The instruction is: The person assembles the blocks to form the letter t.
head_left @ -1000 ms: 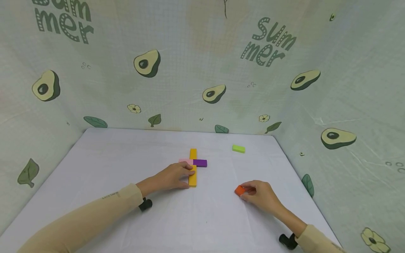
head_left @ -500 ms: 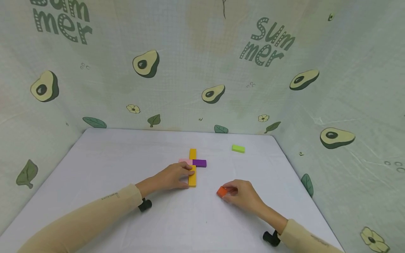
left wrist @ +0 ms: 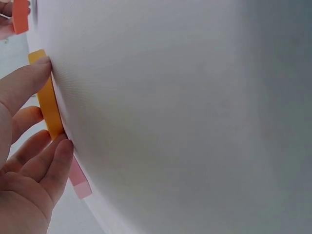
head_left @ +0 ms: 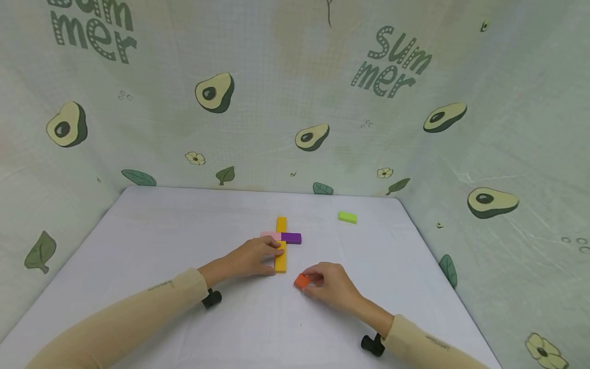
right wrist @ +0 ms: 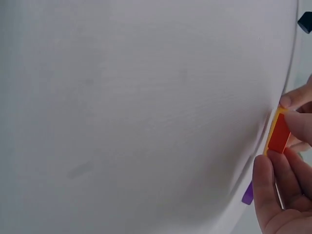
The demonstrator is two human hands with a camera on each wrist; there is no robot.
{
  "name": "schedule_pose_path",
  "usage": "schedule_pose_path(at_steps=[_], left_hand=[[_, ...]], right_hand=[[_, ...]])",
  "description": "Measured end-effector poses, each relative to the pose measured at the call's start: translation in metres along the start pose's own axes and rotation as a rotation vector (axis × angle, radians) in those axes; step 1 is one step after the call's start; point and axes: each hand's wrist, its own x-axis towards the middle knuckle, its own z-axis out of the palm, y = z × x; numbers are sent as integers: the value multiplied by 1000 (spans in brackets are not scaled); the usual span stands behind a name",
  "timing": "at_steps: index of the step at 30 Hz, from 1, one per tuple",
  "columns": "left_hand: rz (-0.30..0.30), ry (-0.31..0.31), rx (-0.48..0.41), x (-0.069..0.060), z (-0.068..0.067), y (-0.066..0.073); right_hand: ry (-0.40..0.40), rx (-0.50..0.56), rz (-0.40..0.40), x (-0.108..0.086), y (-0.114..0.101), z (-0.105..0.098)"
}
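Observation:
My left hand (head_left: 251,257) holds the near yellow block (head_left: 280,264) on the table; in the left wrist view its thumb is at one end and fingertips at the other. Beyond that block, a pink block (head_left: 271,235) and a purple block (head_left: 292,238) lie side by side crosswise. A second yellow block (head_left: 281,224) extends away behind them, so the group looks like a cross. My right hand (head_left: 334,288) pinches an orange block (head_left: 301,281) between thumb and fingers, just right of the near yellow block and apart from it. Fingers partly cover the pink block.
A lime green block (head_left: 348,217) lies at the back right of the white table (head_left: 184,220). Printed cloth walls (head_left: 258,169) stand at the back and both sides. Black wrist cameras (head_left: 372,345) hang beneath both sleeves.
My right hand has moved left with the orange block, closing most of the distance to the near yellow block. The left hand and the other blocks have stayed put.

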Motion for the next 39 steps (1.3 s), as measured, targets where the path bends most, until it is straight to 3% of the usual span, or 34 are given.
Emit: schedule_pose_path(at_steps=[15, 25, 39], left_hand=[[43, 26, 5, 0, 0, -1], [18, 16, 12, -2, 1, -2], [28, 26, 10, -1, 1, -1]], right_hand=[[-16, -26, -14, 15, -11, 16], [-17, -17, -20, 22, -18, 24], [11, -40, -43, 25, -17, 28]])
